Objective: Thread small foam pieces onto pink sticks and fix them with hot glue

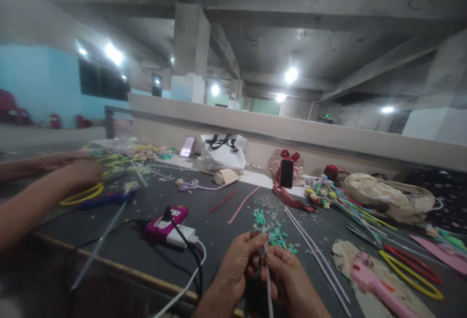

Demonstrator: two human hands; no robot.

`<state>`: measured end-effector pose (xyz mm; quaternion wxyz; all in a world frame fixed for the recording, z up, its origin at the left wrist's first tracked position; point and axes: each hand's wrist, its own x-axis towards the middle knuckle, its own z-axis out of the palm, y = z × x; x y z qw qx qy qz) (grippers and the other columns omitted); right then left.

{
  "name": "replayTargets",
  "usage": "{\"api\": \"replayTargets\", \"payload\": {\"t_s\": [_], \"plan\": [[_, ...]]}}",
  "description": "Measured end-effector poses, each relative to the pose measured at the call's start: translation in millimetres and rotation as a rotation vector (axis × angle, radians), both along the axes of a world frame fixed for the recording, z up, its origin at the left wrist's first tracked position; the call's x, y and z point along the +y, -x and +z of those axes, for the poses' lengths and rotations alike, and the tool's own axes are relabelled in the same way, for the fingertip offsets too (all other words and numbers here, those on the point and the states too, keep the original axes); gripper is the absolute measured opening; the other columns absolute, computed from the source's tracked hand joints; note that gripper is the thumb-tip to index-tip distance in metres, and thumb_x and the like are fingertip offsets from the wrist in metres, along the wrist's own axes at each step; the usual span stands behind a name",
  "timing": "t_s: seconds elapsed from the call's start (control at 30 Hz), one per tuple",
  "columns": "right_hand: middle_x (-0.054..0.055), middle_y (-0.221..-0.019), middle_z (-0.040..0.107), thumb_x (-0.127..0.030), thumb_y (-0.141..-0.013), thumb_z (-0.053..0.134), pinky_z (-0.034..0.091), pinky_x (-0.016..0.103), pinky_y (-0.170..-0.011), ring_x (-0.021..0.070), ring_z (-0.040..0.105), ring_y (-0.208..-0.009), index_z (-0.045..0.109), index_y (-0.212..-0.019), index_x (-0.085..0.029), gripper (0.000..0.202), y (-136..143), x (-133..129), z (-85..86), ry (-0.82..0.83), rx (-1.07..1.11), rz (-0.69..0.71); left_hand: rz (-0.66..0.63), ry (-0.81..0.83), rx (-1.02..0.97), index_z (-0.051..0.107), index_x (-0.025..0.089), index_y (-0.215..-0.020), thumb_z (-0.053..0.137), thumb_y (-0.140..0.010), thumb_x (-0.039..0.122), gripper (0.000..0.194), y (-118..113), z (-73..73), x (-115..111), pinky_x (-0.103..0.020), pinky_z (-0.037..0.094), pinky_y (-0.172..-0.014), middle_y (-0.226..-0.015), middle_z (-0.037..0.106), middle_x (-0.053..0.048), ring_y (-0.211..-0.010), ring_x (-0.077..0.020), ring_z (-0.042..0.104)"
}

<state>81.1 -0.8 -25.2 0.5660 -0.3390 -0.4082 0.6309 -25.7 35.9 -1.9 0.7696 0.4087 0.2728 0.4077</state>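
My left hand [239,262] and my right hand [286,274] are close together near the table's front edge, fingers pinched on a thin lilac stem [269,286]. The stem runs down between them toward the camera. At its upper end, just past my fingertips, is a teal bunched piece [260,219]; whether the two are joined I cannot tell. Small teal bits [279,240] lie scattered beyond my hands. To the right of my right hand rest long lilac stems [317,255]. The fingers partly hide what they grip.
A pink glue gun [375,281] and scissors with red and yellow handles [412,272] lie right. A purple power strip [164,225] with cables sits left. Farther back are a phone [286,173] and a white bag [223,152]. Another person's hands [78,172] work at far left.
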Motion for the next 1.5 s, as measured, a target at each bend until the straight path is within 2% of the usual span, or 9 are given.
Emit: {"api": "replayTargets", "payload": {"t_s": [0.27, 0.4, 0.5, 0.7, 0.9, 1.03, 1.17, 1.3, 1.5], "plan": [[-0.004, -0.045, 0.052, -0.038, -0.067, 0.057, 0.025, 0.013, -0.029, 0.002, 0.038, -0.027, 0.051, -0.064, -0.013, 0.026, -5, -11, 3.6, -0.033, -0.146, 0.062, 0.011, 0.019, 0.008, 0.049, 0.013, -0.059, 0.062, -0.058, 0.035, 0.025, 0, -1.5, -5, -0.012, 0.014, -0.03, -0.032, 0.037, 0.01, -0.025, 0.0007, 0.026], [-0.006, -0.049, 0.05, -0.038, -0.062, 0.06, 0.027, 0.013, -0.029, 0.0018, 0.038, -0.029, 0.049, -0.065, -0.015, 0.026, -28, -19, 14.3, -0.092, -0.345, -0.102, 0.02, 0.008, 0.018, 0.051, 0.013, -0.061, 0.059, -0.062, 0.036, 0.025, 3, 1.5, -6, -0.012, 0.014, -0.028, -0.031, 0.037, 0.01, -0.025, 0.0004, 0.026], [-0.009, -0.038, 0.041, -0.034, -0.064, 0.057, 0.021, 0.013, -0.028, 0.0027, 0.035, -0.027, 0.043, -0.057, -0.017, 0.024, -53, -26, 22.7, -0.091, -0.499, -0.207, 0.038, 0.014, 0.011, 0.05, 0.013, -0.06, 0.06, -0.062, 0.033, 0.022, 6, 2.8, -5, -0.011, 0.015, -0.029, -0.035, 0.041, 0.009, -0.027, 0.0011, 0.028], [-0.009, -0.036, 0.041, -0.021, -0.066, 0.051, 0.024, 0.013, -0.03, 0.004, 0.036, -0.03, 0.041, -0.057, -0.017, 0.014, -80, -29, 42.4, -0.126, -0.788, -0.271, 0.037, 0.031, 0.01, 0.05, 0.013, -0.058, 0.06, -0.063, 0.031, 0.021, 7, 1.1, -2, -0.01, 0.016, -0.028, -0.034, 0.04, 0.009, -0.026, 0.0014, 0.028], [-0.006, -0.045, 0.047, -0.018, -0.069, 0.045, 0.034, 0.013, -0.034, 0.0056, 0.046, -0.038, 0.044, -0.06, -0.016, 0.009, -84, 23, 61.9, -0.248, -1.194, -0.297, 0.057, 0.061, 0.008, 0.051, 0.013, -0.057, 0.062, -0.06, 0.031, 0.021, 6, 0.7, -3, -0.009, 0.016, -0.027, -0.036, 0.042, 0.008, -0.026, 0.0016, 0.029], [-0.004, -0.052, 0.053, -0.019, -0.074, 0.048, 0.039, 0.017, -0.039, 0.0064, 0.049, -0.042, 0.052, -0.07, -0.012, 0.009, -82, 77, 56.6, -0.233, -1.366, -0.242, 0.057, 0.058, -0.003, 0.051, 0.013, -0.057, 0.06, -0.063, 0.031, 0.021, 6, 0.8, -3, -0.009, 0.017, -0.027, -0.034, 0.04, 0.008, -0.026, 0.0011, 0.03], [0.003, -0.088, 0.057, -0.026, -0.08, 0.046, 0.047, 0.029, -0.06, 0.0123, 0.056, -0.07, 0.053, -0.093, -0.013, 0.02, -72, 117, 45.2, -0.211, -1.542, -0.154, 0.059, 0.081, -0.03, 0.051, 0.014, -0.057, 0.059, -0.064, 0.03, 0.019, 6, 1.8, -3, -0.008, 0.018, -0.027, -0.032, 0.039, 0.009, -0.025, 0.0008, 0.03], [0.005, -0.104, 0.052, -0.025, -0.08, 0.045, 0.044, 0.035, -0.072, 0.0166, 0.053, -0.086, 0.05, -0.101, -0.016, 0.023, -60, 137, 38.1, -0.245, -1.658, -0.112, 0.08, 0.087, -0.054, 0.051, 0.013, -0.056, 0.059, -0.064, 0.029, 0.02, 8, 3.3, -1, -0.008, 0.017, -0.026, -0.032, 0.04, 0.008, -0.025, 0.001, 0.03], [0.005, -0.102, 0.053, -0.025, -0.08, 0.046, 0.046, 0.033, -0.067, 0.0156, 0.054, -0.082, 0.051, -0.1, -0.015, 0.023, -63, 140, 44.0, -0.332, -1.722, 0.04, 0.121, 0.106, -0.103, 0.051, 0.013, -0.057, 0.062, -0.061, 0.026, 0.017, 17, 8.5, 0, -0.008, 0.02, -0.026, -0.041, 0.049, 0.006, -0.027, 0.0016, 0.034]]}}
